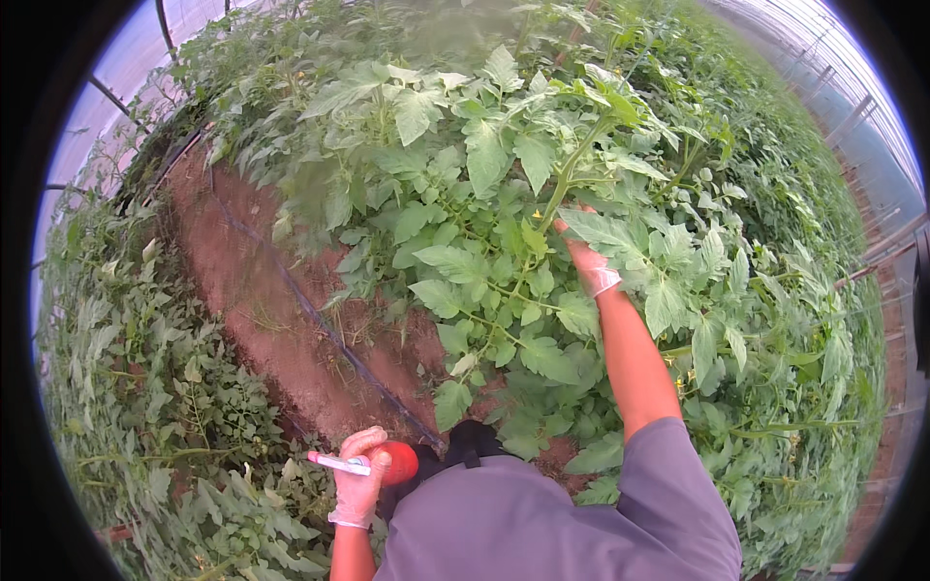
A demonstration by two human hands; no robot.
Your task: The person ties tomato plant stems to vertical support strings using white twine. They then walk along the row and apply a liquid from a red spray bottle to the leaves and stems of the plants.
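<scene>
My left hand (pixel 361 476), in a clear thin glove, is closed around a white marker-like stick (pixel 339 462) with a pink-red end. A round red object (pixel 399 463) is right beside its fingers; whether the hand holds that too is unclear. My right hand (pixel 587 254), gloved the same way, reaches up among the leaves of a tomato plant (pixel 538 290), by its thick green stem (pixel 563 185). Leaves cover its fingers, so its grip cannot be seen. A few small yellow flowers show on the plants.
Dense tomato plants (pixel 785 240) stand at the right, and another row (pixel 138 378) grows at the left. Between them runs reddish soil (pixel 240 290) with a dark irrigation hose (pixel 312 312) along it. Greenhouse film and metal frame bars (pixel 109 94) curve around the edges.
</scene>
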